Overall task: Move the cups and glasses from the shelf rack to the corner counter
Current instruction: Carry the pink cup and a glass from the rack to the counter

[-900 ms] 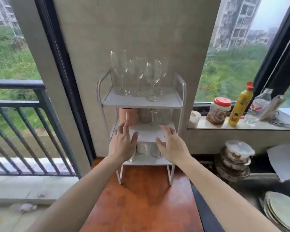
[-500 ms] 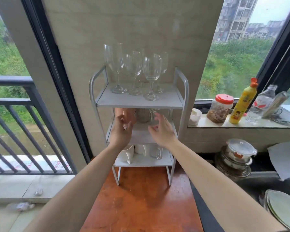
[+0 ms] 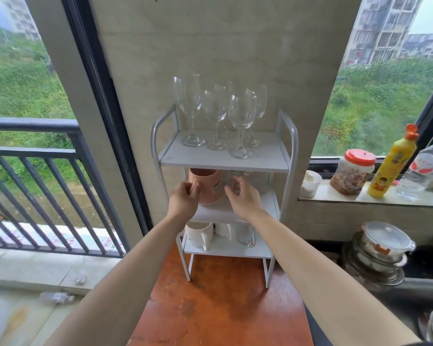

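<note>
A white three-tier shelf rack (image 3: 293, 146) stands on an orange-brown table against the wall. Several wine glasses (image 3: 215, 108) stand on its top shelf. On the middle shelf a pink mug (image 3: 208, 188) sits at the left, with my left hand (image 3: 184, 199) curled around its handle. Beside it, my right hand (image 3: 244, 196) closes its fingers on a clear glass (image 3: 231, 178), which is partly hidden under the top shelf. The bottom shelf holds white mugs (image 3: 199, 234) and another clear glass (image 3: 246, 236).
The orange-brown table (image 3: 223, 308) extends toward me. On the window sill to the right stand a white cup (image 3: 310, 184), a red-lidded jar (image 3: 353, 171), a yellow bottle (image 3: 390, 166) and a plastic bottle (image 3: 428, 168). Stacked lidded containers (image 3: 380, 248) sit lower right. A balcony railing (image 3: 35, 171) runs on the left.
Both hands rose from in front of the bottom shelf to the middle shelf. The left closed on the pink mug's handle, the right on the clear glass.
</note>
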